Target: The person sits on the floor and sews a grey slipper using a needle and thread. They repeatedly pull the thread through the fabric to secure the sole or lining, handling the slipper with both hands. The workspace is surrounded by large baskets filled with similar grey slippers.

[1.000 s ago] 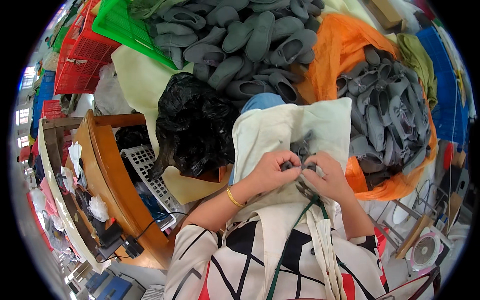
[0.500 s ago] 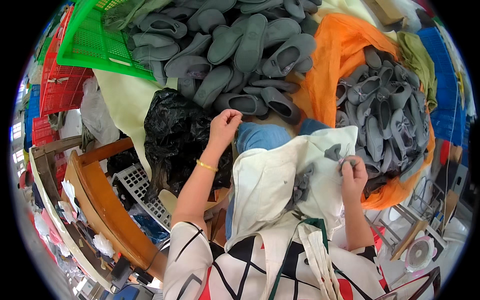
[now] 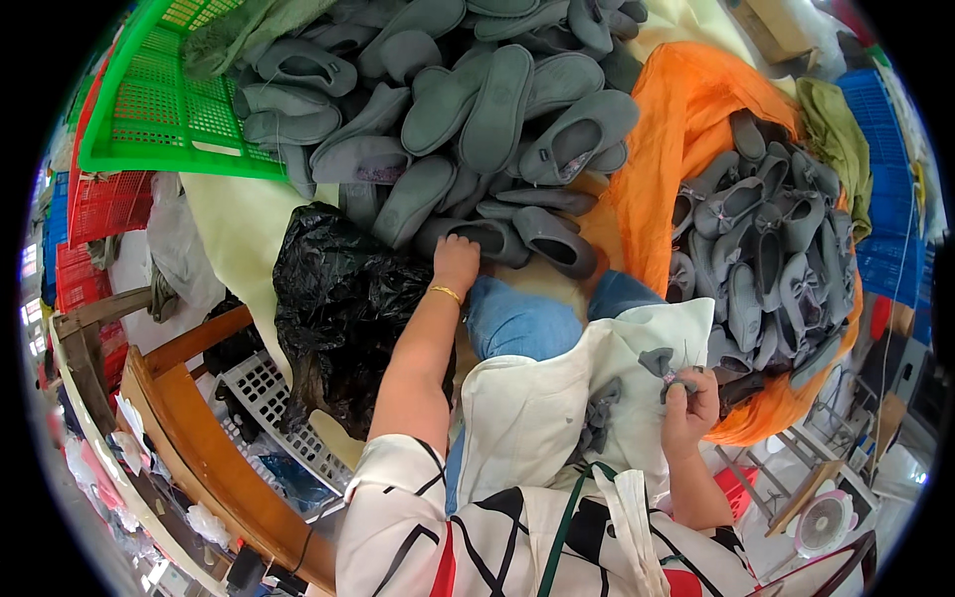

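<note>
My left hand (image 3: 456, 261) reaches forward, fingers curled on a grey slipper (image 3: 476, 237) at the near edge of a big heap of grey slippers (image 3: 477, 109). My right hand (image 3: 689, 396) stays over a cream cloth (image 3: 542, 408) on my lap, pinching a small grey bow (image 3: 659, 363); a thin thread or needle seems to stick up from it. Other grey bows (image 3: 597, 418) lie on the cloth. A gold bracelet sits on my left wrist.
A second pile of bowed grey slippers (image 3: 766, 259) lies in an orange bag (image 3: 676, 169) at right. A black plastic bag (image 3: 343, 308) sits left of my arm. Green crate (image 3: 149, 119), red crates (image 3: 99, 204), wooden bench (image 3: 199, 448), white basket (image 3: 269, 398), small fan (image 3: 826, 522).
My left hand left the bow on my lap and stretched forward to the slipper heap, closing on a slipper. My right hand stayed on the lap with the bow.
</note>
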### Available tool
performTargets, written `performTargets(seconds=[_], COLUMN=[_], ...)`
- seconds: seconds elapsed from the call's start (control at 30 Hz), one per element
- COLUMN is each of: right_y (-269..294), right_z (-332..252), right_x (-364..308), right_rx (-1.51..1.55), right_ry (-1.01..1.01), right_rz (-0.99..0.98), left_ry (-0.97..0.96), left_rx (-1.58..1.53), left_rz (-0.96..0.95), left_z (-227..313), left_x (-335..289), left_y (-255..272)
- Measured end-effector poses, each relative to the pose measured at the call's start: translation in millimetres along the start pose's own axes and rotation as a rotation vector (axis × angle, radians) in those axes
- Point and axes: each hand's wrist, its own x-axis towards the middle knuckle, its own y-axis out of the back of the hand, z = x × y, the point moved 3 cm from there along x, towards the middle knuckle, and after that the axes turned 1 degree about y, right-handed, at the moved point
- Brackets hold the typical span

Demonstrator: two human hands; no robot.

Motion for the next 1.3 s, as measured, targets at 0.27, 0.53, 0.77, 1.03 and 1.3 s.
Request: performTargets(seconds=[0.27, 0.53, 0.77, 1.03, 1.3], right_y=[-2, -41, -40, -34, -63], right_z=[1, -76, -122, -110, -57], right_x=[-5, -33, -38, -46, -127], right_rx=[0.055, 0.45, 0.491, 0.629, 0.442], right_ry=[-0.001, 0.163, 0.551, 0.081, -0.165], right_rz=[0.056, 0.087, 0.332, 0.124, -0.306], left_ry=[0.271, 0.243, 0.066, 0.086, 0.387], left_rx=[-1.005, -2.354, -2.356, -2.127, -2.207], left_rz=[0.27, 0.318, -0.061, -0.223, 0.044], left_z=[-30, 59, 167, 201, 195], left_x=[3, -97, -205, -289, -321], left_y=[137, 286, 317, 288, 223])
